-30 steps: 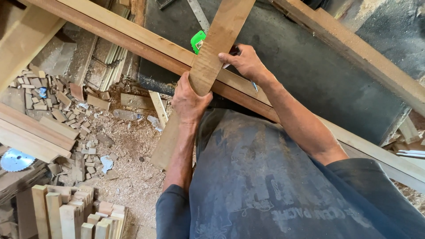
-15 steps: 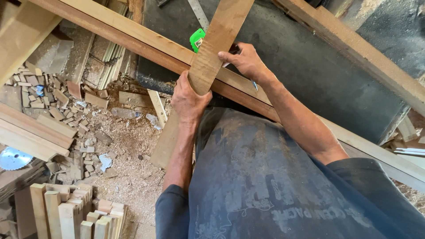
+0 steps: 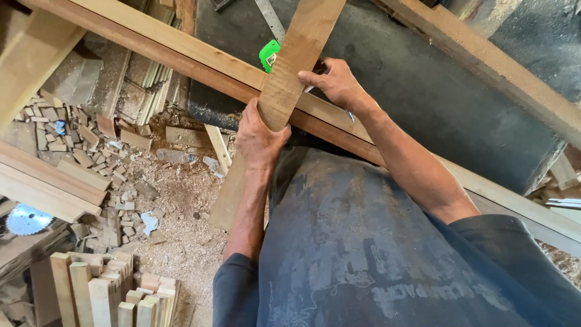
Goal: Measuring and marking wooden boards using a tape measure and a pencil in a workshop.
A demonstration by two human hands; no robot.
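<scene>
Head view looks down on a wooden board [image 3: 284, 91] lying across a long timber rail [image 3: 181, 51] — its long axis runs from upper right, near a green tape measure [image 3: 269, 54], down to lower left over the sawdust floor [image 3: 175, 242]. The left hand [image 3: 257, 136] wraps the board just below the crossing; the right hand [image 3: 333, 82] presses its right edge, fingers curled — both hands sit at mid-length

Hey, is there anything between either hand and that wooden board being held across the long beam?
Nothing visible. The left hand is wrapped directly around the wooden board, and the right hand presses against its right edge. The board lies on the long beam. A green tape measure sits just left of it, clear of both hands.
</scene>
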